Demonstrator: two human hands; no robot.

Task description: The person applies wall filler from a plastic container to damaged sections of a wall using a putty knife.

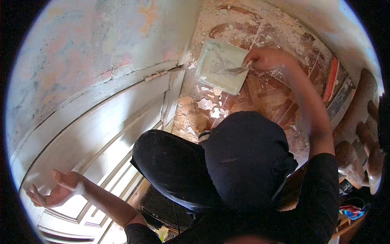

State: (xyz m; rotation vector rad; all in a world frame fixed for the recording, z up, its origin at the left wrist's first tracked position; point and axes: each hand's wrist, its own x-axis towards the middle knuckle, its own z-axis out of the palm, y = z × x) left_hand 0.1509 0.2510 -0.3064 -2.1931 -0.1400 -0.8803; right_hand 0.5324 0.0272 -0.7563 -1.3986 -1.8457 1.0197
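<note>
My right hand (266,59) is closed round the handle of a putty knife (235,70). The knife's blade rests over the near-right side of a shallow, pale square tray (233,87), whose inside has grey smears. The tray lies on the floor, and my right hand is at its right edge. Off to the far left, my left hand (57,191) is held palm up with its fingers loosely bent and apart. Nothing is in it. It hovers in front of white panelled woodwork (122,118).
White flakes and rubble (207,104) litter the parquet floor (276,97) round the tray. A patchy plaster wall (93,44) rises at the left. At the right stand a red strip (331,77) and glossy brown shapes (361,142) I cannot make out. My dark-clothed knees (248,158) are below the tray.
</note>
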